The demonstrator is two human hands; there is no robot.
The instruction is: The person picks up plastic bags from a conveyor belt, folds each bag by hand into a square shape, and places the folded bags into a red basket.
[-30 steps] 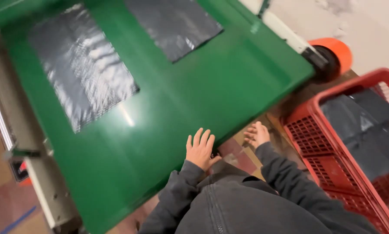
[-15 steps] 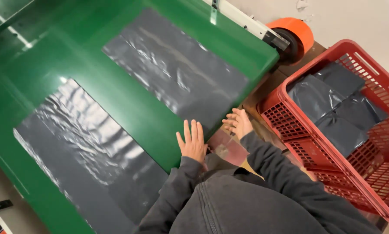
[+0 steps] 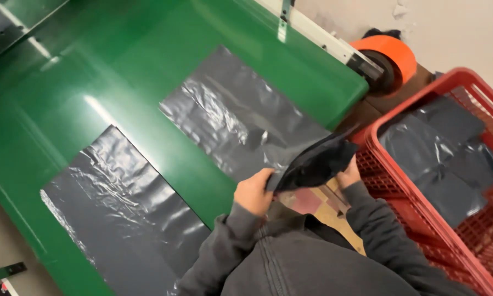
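Note:
My left hand (image 3: 253, 193) and my right hand (image 3: 348, 174) both grip a dark grey plastic bag (image 3: 312, 163), bunched and lifted off the near edge of the green conveyor belt (image 3: 147, 66). A second flat grey bag (image 3: 235, 115) lies on the belt just beyond my hands. A third flat grey bag (image 3: 125, 208) lies further left on the belt, close to my left sleeve.
A red plastic crate (image 3: 422, 219) stands at my right with several folded grey bags (image 3: 449, 159) inside. An orange roller (image 3: 389, 55) sits at the belt's far end beside a white frame rail (image 3: 317, 35). A pale wall is behind.
The bags have travelled along the belt toward me. My hands, resting flat at the belt's edge before, have closed on the nearest bag and lifted it up.

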